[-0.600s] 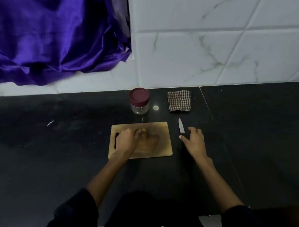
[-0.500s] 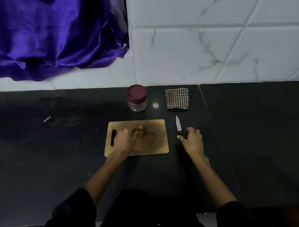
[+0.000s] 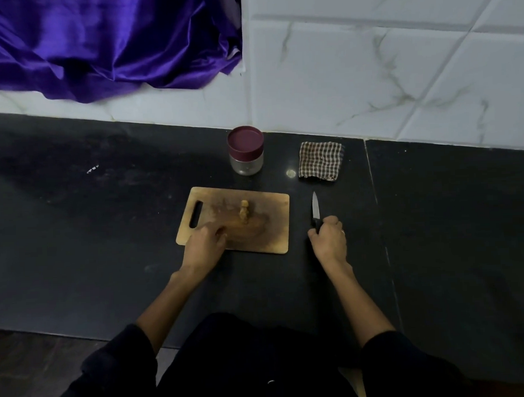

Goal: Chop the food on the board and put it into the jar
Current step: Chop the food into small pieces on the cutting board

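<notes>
A small tan piece of food [image 3: 244, 211] lies alone near the middle of the wooden cutting board [image 3: 271, 228] on the black counter. My left hand [image 3: 204, 246] rests on the board's near left part, fingers loosely bent, a little short of the food. My right hand [image 3: 328, 237] grips the black handle of a small knife [image 3: 315, 209] that lies on the counter right of the board, blade pointing away from me. The glass jar [image 3: 246, 151], with its maroon lid on, stands just behind the board.
A folded checkered cloth [image 3: 320, 161] lies behind the knife, near the white tiled wall [image 3: 384, 73]. Purple satin fabric [image 3: 98, 43] hangs at the back left. A seam in the counter [image 3: 379, 223] runs to the right of my right hand.
My left hand has drawn back off the food toward the board's near edge, leaving the piece uncovered. My right hand has closed around the knife handle.
</notes>
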A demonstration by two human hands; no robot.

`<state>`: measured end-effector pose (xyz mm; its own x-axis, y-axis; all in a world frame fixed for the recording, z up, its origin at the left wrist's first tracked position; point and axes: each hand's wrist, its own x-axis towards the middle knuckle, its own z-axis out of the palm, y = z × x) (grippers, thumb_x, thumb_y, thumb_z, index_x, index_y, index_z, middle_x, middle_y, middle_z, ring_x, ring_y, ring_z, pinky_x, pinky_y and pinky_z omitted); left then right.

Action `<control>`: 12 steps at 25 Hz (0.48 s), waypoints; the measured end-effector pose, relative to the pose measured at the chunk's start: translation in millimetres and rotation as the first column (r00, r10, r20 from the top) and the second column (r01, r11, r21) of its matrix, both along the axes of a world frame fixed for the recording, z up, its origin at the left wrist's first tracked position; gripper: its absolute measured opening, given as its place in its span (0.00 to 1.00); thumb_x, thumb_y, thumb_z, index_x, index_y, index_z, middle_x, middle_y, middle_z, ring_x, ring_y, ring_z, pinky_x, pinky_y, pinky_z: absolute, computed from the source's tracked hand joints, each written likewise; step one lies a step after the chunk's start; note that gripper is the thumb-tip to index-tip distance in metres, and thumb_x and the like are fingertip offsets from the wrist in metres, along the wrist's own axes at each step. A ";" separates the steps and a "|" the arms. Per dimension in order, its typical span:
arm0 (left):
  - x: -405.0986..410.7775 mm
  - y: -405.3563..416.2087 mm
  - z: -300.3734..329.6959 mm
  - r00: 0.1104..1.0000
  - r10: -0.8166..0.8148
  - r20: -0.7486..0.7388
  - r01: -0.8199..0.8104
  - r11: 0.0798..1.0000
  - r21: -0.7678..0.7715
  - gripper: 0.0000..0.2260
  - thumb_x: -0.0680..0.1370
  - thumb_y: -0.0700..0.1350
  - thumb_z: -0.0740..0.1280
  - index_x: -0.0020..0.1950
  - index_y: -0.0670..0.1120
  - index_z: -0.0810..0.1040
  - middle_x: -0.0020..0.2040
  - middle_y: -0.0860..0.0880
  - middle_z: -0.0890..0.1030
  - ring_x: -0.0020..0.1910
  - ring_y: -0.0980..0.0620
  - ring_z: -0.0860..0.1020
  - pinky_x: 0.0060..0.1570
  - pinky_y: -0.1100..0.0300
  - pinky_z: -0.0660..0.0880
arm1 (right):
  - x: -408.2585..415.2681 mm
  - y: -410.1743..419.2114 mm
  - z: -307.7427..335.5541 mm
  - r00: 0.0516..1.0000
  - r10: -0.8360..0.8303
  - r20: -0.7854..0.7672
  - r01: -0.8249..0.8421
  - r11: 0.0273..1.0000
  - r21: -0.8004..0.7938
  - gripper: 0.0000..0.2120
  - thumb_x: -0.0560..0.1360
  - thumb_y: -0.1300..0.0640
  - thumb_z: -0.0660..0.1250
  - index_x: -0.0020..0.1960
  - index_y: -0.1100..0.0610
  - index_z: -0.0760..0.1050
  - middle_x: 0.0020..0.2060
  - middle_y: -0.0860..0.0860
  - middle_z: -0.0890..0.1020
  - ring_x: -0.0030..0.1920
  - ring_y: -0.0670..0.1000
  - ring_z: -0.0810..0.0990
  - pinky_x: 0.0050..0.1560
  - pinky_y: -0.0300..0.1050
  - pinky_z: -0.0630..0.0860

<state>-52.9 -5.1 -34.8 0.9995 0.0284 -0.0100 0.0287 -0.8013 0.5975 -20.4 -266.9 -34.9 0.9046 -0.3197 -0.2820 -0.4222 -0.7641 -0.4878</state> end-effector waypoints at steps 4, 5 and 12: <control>0.8 5.5 -1.4 1.000 0.012 -0.026 -0.012 1.000 -0.017 0.07 0.77 0.38 0.65 0.52 0.42 0.80 0.46 0.47 0.82 0.42 0.51 0.79 0.41 0.53 0.78 | 3.8 -1.2 3.3 1.000 0.006 -0.030 -0.001 0.986 0.169 0.17 0.79 0.57 0.64 0.65 0.63 0.69 0.63 0.59 0.69 0.55 0.61 0.78 0.57 0.51 0.74; 1.6 6.1 -1.2 1.000 0.001 -0.030 -0.002 1.000 -0.024 0.06 0.77 0.38 0.65 0.52 0.43 0.80 0.45 0.48 0.81 0.42 0.51 0.79 0.40 0.57 0.77 | 3.4 0.2 5.1 1.000 0.010 -0.008 -0.008 0.974 0.225 0.14 0.79 0.57 0.63 0.62 0.62 0.71 0.62 0.58 0.71 0.52 0.59 0.79 0.56 0.51 0.76; 41.4 -7.0 -9.2 0.990 0.072 -0.124 -0.085 0.991 -0.107 0.13 0.76 0.55 0.66 0.56 0.49 0.76 0.48 0.55 0.79 0.45 0.56 0.78 0.43 0.60 0.76 | -23.6 38.1 28.5 1.000 -0.027 0.003 0.021 0.851 0.525 0.08 0.79 0.63 0.63 0.56 0.55 0.69 0.45 0.55 0.80 0.40 0.53 0.82 0.43 0.53 0.81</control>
